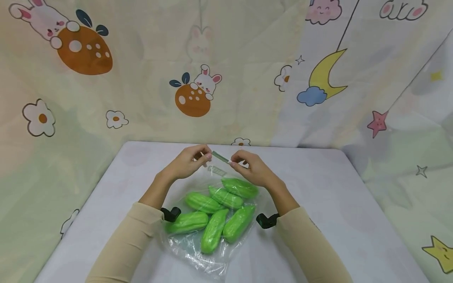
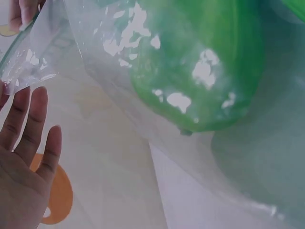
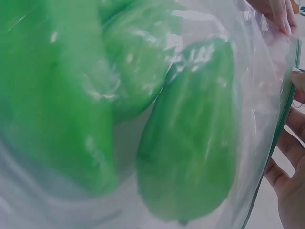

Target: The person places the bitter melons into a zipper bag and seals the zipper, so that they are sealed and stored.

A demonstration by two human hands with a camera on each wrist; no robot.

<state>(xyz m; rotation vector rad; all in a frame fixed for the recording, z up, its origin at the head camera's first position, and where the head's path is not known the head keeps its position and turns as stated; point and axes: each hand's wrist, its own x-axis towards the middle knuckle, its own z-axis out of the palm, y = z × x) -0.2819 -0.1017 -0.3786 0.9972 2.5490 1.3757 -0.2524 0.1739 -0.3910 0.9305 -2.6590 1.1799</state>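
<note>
A clear zip bag (image 1: 192,255) holds several plump green gourd-like vegetables (image 1: 214,232), ridged and tapered at the ends. Its far edge, with a green zip strip (image 1: 221,157), is lifted toward the back of the table. My left hand (image 1: 189,162) pinches the strip's left end between thumb and forefinger. At the right end, my right hand (image 1: 253,167) pinches the same strip with thumb and fingers. Close up in the right wrist view, a vegetable (image 3: 190,138) lies behind the clear film beside the green zip edge (image 3: 283,114). Whether the zip is fully closed cannot be told.
The bag lies on a white table (image 1: 311,181). Behind it hangs a pale curtain (image 1: 244,110) printed with rabbits, flowers and a moon. Small black wrist cameras (image 1: 267,221) sit on both wrists, near the sides of the bag.
</note>
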